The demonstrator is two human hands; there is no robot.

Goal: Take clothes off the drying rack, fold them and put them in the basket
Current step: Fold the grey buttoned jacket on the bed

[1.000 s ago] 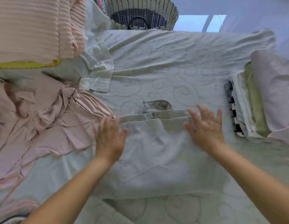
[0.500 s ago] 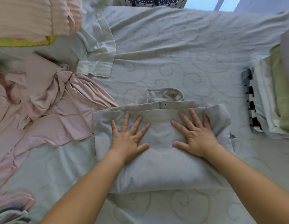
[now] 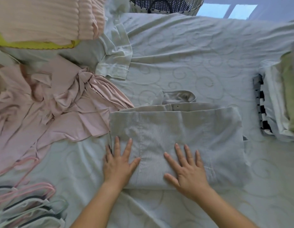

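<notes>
Folding step, near its end: grey garment [image 3: 184,129] folded square on bedsheet [image 3: 192,55], mid-frame. Left hand [image 3: 117,163] and right hand [image 3: 187,168] flat, fingers spread, pressing its near edge. Next, probably: lift bundle without unfolding, carry to basket [image 3: 194,7] at far edge.

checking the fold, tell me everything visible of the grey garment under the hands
The grey garment looks like fine-ribbed corduroy, folded into a rectangle lying flat on the bed sheet. A waistband with a small dark dot shows at its far edge. The left hand and right hand press flat on its near part.
</notes>
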